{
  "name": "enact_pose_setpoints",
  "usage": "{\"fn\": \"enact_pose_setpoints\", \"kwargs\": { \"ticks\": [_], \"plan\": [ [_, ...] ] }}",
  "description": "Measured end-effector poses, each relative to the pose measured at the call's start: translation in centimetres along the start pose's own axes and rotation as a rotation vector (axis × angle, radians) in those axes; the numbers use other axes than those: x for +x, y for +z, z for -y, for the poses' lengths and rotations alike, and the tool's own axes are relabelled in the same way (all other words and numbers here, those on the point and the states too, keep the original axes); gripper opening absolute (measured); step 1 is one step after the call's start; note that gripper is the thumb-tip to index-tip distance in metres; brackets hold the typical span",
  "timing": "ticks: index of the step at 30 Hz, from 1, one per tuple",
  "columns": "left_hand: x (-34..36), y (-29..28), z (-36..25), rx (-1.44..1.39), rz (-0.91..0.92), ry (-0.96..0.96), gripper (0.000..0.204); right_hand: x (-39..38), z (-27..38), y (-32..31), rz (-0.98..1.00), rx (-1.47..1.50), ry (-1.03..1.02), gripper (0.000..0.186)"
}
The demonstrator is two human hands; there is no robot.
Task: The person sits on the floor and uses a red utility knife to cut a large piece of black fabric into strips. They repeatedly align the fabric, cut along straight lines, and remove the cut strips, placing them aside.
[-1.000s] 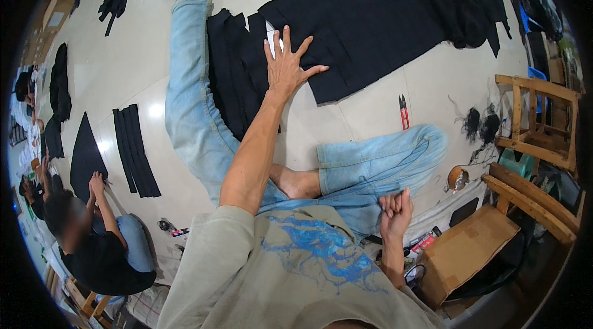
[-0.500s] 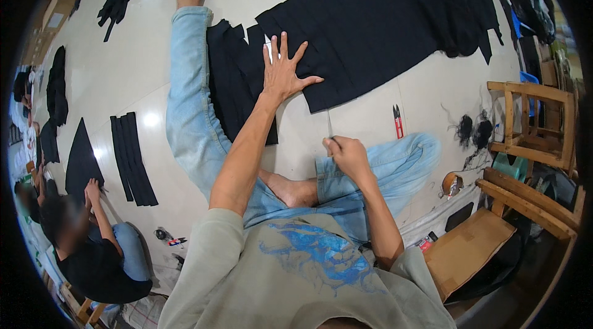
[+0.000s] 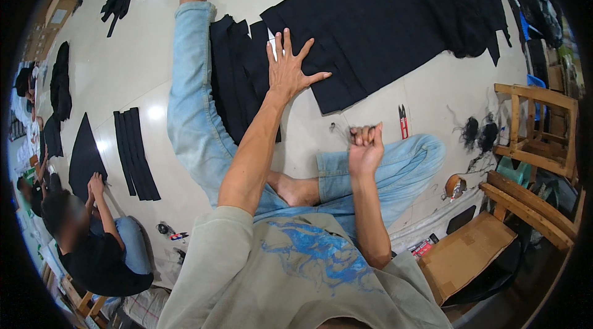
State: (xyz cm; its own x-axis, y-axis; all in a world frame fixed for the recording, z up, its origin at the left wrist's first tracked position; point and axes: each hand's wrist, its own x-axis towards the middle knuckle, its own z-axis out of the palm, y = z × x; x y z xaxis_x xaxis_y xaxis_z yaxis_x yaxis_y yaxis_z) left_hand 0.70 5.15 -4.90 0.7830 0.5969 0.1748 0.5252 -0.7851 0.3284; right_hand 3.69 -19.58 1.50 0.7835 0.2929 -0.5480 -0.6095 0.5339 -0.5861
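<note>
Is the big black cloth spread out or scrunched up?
Mostly spread: the black cloth lies flat on the floor, left hand on its left end, but its right end looks bunched.

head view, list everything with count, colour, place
large cloth: one, black, top
cloth pieces: several, black, beside large cloth
cloth strips: three, black, left
other cloth: several, black, left
snips: one, red, right
thread clumps: two, black, right
wooden frames: two, brown, right
cardboard box: one, brown, lower right
bag: one, black, upper right
people: at least two, nearest in black, left
edge clutter: uncounted, mixed, sides
jeans: one pair, blue, middle
left hand: one, on large cloth
right hand: one, beside snips
</note>
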Motion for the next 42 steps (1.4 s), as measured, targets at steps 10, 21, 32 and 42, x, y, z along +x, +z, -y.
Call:
{"fn": "enact_pose_setpoints", "kwargs": {
  "ticks": [10,21,32,42],
  "plan": [
    [-0.3,0.6,0.2,0.033,0.009,0.006,0.102,-9.7,7.9,-6.6,-0.061,-0.054,-0.071,0.044],
    [-0.4,0.5,0.2,0.031,-0.019,0.034,0.097,-3.7,3.8,-0.9,0.047,-1.664,-0.535,0.052],
    [-0.7,0.0,0.0,0.015,-0.065,0.009,0.095,1.7,1.4,3.8,0.351,-0.953,-0.493,0.035],
    [-0.8,0.1,-0.4,0.068,-0.028,-0.033,0.102,-0.9,0.5,-1.2,-0.014,0.033,-0.024,0.043]
  ]
}}
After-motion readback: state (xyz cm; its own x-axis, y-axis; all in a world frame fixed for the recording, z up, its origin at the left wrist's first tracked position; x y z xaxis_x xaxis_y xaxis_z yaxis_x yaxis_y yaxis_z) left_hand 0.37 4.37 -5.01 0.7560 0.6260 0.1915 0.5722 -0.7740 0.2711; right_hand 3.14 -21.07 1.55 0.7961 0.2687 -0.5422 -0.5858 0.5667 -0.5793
